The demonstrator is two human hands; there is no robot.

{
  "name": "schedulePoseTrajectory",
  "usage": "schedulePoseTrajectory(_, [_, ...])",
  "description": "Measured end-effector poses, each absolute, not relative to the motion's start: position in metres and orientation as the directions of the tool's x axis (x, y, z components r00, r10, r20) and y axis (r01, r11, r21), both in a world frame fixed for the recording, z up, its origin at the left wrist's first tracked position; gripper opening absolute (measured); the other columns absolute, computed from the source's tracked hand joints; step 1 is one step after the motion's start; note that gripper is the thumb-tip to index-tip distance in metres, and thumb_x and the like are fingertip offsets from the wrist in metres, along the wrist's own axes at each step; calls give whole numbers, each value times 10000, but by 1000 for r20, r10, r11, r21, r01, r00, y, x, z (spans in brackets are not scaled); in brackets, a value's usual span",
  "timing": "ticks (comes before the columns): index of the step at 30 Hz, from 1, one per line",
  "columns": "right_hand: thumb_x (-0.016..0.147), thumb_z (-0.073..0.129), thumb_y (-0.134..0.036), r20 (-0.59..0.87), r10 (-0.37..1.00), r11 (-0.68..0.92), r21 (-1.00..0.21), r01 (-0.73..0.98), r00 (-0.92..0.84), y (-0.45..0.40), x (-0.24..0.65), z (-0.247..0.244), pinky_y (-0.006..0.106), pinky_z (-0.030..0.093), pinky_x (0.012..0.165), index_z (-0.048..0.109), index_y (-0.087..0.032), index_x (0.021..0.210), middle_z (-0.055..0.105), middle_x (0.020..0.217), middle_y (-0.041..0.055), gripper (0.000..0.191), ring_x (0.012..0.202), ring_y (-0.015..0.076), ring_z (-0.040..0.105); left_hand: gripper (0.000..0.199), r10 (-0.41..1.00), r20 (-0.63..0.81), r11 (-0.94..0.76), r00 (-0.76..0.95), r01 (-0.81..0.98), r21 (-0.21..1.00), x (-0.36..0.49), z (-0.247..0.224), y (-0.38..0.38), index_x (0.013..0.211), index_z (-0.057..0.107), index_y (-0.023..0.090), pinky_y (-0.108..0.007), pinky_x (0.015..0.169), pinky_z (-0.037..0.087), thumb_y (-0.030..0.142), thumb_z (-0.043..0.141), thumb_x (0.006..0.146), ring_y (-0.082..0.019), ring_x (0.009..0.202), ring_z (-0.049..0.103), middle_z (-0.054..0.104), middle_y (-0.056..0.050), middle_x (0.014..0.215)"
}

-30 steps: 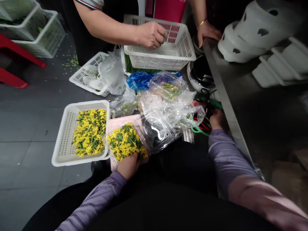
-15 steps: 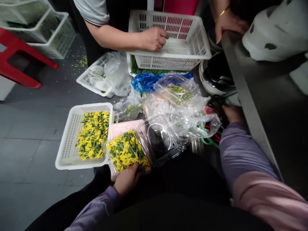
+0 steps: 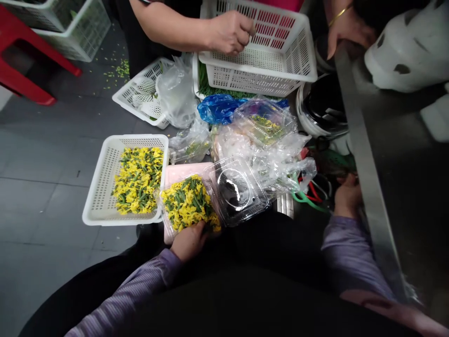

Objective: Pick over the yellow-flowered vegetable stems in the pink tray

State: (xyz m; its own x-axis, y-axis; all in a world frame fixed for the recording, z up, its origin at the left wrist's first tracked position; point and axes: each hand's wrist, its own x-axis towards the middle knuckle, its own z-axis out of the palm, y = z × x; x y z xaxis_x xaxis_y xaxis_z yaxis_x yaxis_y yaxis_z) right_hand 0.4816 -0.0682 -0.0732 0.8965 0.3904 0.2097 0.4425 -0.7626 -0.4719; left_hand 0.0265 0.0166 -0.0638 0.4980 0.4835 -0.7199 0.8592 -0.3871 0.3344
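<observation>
My left hand [image 3: 190,239] is closed on the near edge of a clear plastic clamshell box [image 3: 169,229], filled with yellow flowers and green stems [image 3: 187,201]. Its hinged lid [image 3: 235,189] lies folded back to the right. Under the box is a pink slab-like thing [image 3: 182,171]. Below the metal counter's edge, my right hand [image 3: 348,196] has its fingers curled at a dark, greenish thing [image 3: 335,161] that I cannot make out. Close by lie green-handled scissors [image 3: 305,199] and something with red handles [image 3: 312,189].
To the left stands a white basket [image 3: 96,196] of yellow flowers. Plastic bags [image 3: 259,150] heap up in the middle. Across from me, a co-worker's hand [image 3: 233,32] is over a large white basket [image 3: 259,84]. A metal counter [image 3: 358,126] borders the right; a red stool [image 3: 38,61] stands far left.
My right hand has drawn back toward me, and the dark greenish thing shows more at its fingers. My left hand keeps its hold on the box. The whole view has shifted slightly.
</observation>
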Motion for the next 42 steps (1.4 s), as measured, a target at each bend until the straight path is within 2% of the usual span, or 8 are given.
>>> schedulePoseTrajectory(2, [837,301,-212,332,414,-700,-479,530,847,-78,465,-78,329,416,829,479,-164,929,579,988,176,205,922,225,570,297,492,-721,-374,488,867,331,27,-63,16,1061,466,170,-307,739,422,306,358,820,-219,858,590,611,-101,954])
schedulePoseTrajectory(5, [808,396,-212,474,566,-486,-470,737,675,-87,435,-85,337,402,883,519,-172,874,562,1074,135,146,1029,218,522,297,511,-712,-356,481,873,334,26,-63,15,1063,470,178,-311,744,419,311,372,816,-221,854,589,609,-101,947])
schedulePoseTrajectory(8, [807,398,-205,500,646,-391,-431,813,576,-85,409,-84,383,406,882,547,-160,880,559,1093,121,171,1041,220,516,288,525,-681,-368,511,857,360,25,-64,13,1046,484,173,-321,762,417,306,377,813,-226,871,583,603,-107,967])
schedulePoseTrajectory(15, [816,362,-162,592,707,-178,-382,907,388,-39,379,-51,383,380,925,569,-161,906,532,1159,118,226,1100,203,482,294,528,-660,-381,535,843,379,24,-60,11,1013,517,150,-329,775,429,302,371,808,-226,887,581,604,-129,965])
schedulePoseTrajectory(25, [813,409,-205,643,732,134,-460,878,225,38,308,5,406,396,898,569,-171,855,569,1102,108,169,1056,206,512,244,588,-571,-449,574,818,360,7,-63,3,922,569,129,-366,739,461,238,402,782,-256,864,594,615,-144,930])
schedulePoseTrajectory(30, [818,393,-212,626,758,196,-490,849,186,64,276,27,419,372,895,555,-174,873,550,1108,96,175,1068,212,489,207,613,-562,-432,555,831,350,0,-61,1,854,590,103,-368,749,460,194,426,768,-262,864,592,614,-162,888])
schedulePoseTrajectory(39, [866,367,-218,560,824,271,-522,809,86,107,259,55,370,314,905,512,-187,1032,457,1212,95,223,1079,180,403,254,637,-494,-462,591,806,370,-6,-65,9,915,604,75,-313,794,438,124,414,753,-222,890,578,611,-169,923])
schedulePoseTrajectory(42, [809,485,-201,587,803,284,-531,799,104,97,243,74,332,368,847,406,-185,1182,355,1294,100,381,1035,167,426,266,634,-474,-457,610,791,407,-4,-67,10,922,622,118,-294,817,421,176,400,786,-201,900,573,622,-133,928])
